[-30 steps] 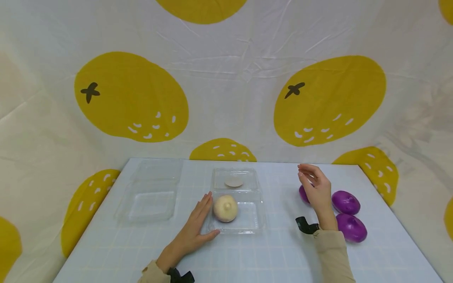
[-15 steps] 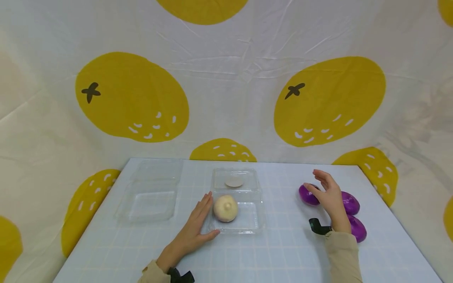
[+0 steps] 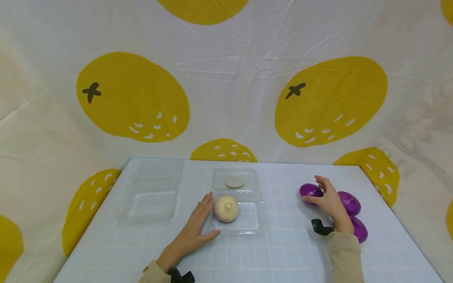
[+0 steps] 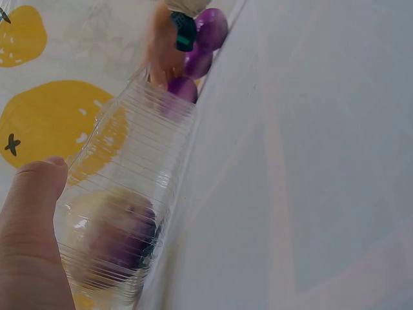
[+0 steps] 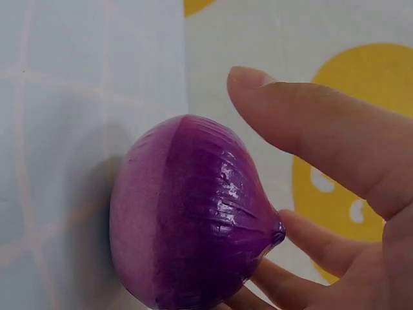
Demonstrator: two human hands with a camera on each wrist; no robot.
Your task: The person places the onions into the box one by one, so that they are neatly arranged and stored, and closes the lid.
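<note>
My left hand (image 3: 192, 226) lies with extended fingers along the left side of a clear hinged plastic box (image 3: 250, 220), thumb at its front edge. In that box, on the left, sits a cream bulb (image 3: 225, 208). The left wrist view shows its purple lower part through the ribbed wall. At the right my right hand (image 3: 330, 200) is spread around a shiny purple onion (image 3: 310, 191) on the table. The right wrist view has the thumb (image 5: 290, 116) apart from the onion and the other fingers close behind it, contact there partly hidden.
Two more purple onions (image 3: 349, 204) lie beside the right wrist, partly covered by it. Another clear plastic box (image 3: 150, 206) stands with its lid folded back at the left. A pale oval (image 3: 234, 181) shows on the middle box's lid. Behind the table (image 3: 276, 255) hangs a fruit-print cloth (image 3: 231, 98).
My right hand has moved right and lowered, so its fingers are around the leftmost purple onion. My left hand and the cream bulb have stayed put.
</note>
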